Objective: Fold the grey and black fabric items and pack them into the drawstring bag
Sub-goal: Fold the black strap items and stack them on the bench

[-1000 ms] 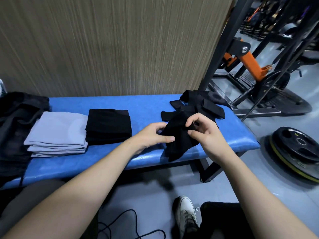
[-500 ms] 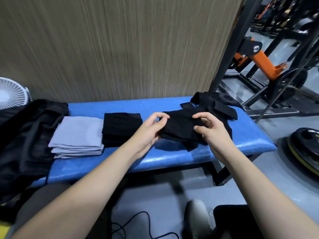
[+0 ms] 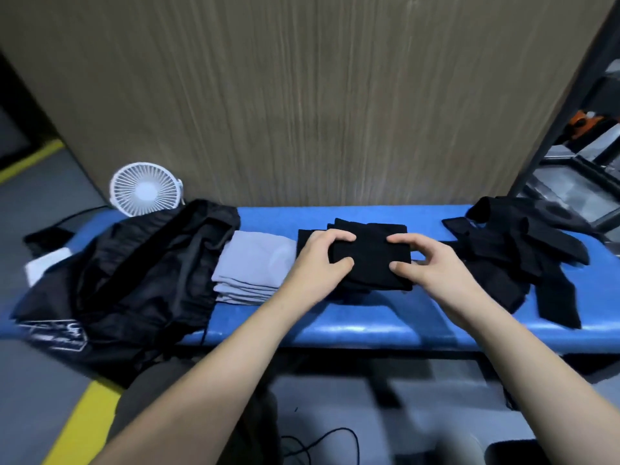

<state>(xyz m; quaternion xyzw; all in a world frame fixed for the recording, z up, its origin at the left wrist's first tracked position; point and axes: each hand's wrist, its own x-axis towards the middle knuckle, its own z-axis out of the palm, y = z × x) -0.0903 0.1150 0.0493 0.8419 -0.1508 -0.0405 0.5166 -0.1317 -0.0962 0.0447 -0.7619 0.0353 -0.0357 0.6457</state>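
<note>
Folded black piece (image 3: pixel 369 255) now atop stack.

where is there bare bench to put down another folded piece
Bare blue bench runs along the front edge below the hands, and at the back between the drawstring bag and the loose black pile. The left end is crowded: bag, grey stack, fan.

A white fan (image 3: pixel 145 189) stands at the blue bench's (image 3: pixel 369 322) left end, against the wood-grain wall (image 3: pixel 302 95) (cables (image 3: pixel 322 446) lie on the floor below).
</note>
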